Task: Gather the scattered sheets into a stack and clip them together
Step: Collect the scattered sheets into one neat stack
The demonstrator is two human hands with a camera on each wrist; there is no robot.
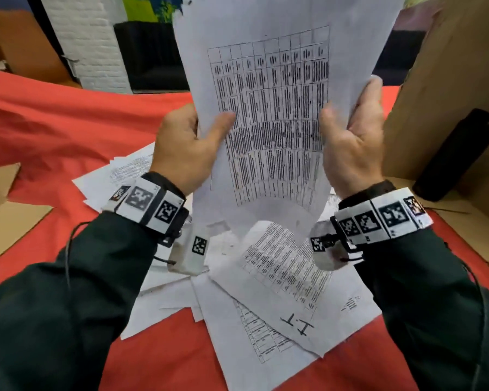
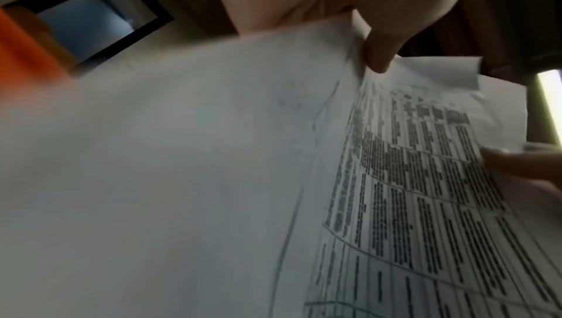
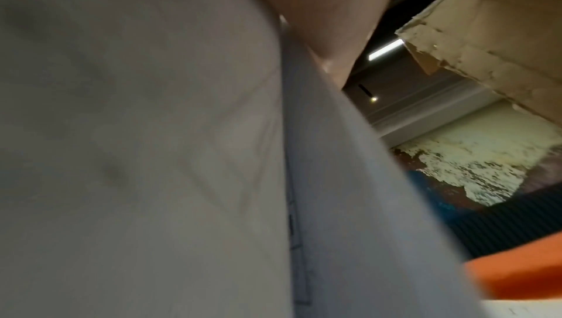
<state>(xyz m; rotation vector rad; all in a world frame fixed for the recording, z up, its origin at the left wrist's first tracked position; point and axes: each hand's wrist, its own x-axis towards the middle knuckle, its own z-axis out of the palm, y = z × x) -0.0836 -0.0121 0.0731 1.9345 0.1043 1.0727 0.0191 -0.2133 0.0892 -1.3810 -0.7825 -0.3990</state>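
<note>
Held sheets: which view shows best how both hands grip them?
Head view: the held sheets stand upright, left hand and right hand gripping opposite edges. Left wrist shows one thumb on print; right wrist only blurred paper.

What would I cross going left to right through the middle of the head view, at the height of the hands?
red cloth → left hand → held sheets → right hand → cardboard box → black flat object leaning against the box.
</note>
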